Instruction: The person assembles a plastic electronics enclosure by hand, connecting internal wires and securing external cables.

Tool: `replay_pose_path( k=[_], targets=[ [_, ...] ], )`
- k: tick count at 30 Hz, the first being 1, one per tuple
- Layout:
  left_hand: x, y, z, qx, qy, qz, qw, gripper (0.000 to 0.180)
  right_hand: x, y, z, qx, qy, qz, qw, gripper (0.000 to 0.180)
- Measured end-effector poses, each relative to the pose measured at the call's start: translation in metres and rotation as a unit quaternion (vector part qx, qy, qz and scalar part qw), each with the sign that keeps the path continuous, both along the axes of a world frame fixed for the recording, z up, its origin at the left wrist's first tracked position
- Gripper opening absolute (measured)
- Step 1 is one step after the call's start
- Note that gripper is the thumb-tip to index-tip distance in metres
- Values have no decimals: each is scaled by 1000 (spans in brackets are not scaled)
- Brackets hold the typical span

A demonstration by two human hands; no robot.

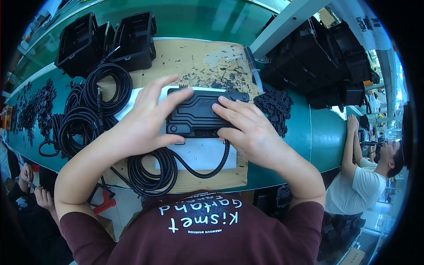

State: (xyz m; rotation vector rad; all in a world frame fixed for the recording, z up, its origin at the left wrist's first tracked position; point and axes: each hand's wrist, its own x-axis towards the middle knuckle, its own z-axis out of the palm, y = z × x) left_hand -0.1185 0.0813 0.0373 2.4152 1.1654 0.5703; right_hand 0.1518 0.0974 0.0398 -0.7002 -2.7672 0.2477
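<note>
A flat black plastic housing (pixel 196 112) lies on a white sheet (pixel 207 154) over a worn brown board (pixel 194 57). My left hand (pixel 148 119) grips its left end, thumb under the near edge and fingers spread over the top. My right hand (pixel 249 128) presses on its right side with the fingers flat on the lid. A black corrugated cable (pixel 154 170) runs from the housing's near edge and coils on the board in front of me.
More coiled corrugated cables (pixel 90 108) lie to the left, with small black parts (pixel 37 106) scattered on the green bench beyond them. Open black housings (pixel 108 42) stand at the back left, stacked ones (pixel 327 62) at the right. Another person (pixel 366 176) sits at the right.
</note>
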Motion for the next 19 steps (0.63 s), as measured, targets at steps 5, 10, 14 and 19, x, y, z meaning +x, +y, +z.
replay_pose_path(
  k=[5, 10, 14, 19],
  targets=[
    [-22, -28, -1, -66, 55, 77, 993, 92, -2, 9, 14, -1, -34, -5, 999, 15],
    [-35, -70, 3, -47, 104, 136, 984, 87, -6, 39, 12, -23, -83, 97, 992, 16],
    [-46, -108, 13, -43, 112, 84, 989, 84, -6, 48, 11, -20, -120, 147, 982, 14],
    [-34, -146, -25, -8, 215, 27, 976, 70, -6, 48, 8, -34, -134, 147, 979, 14]
  ],
)
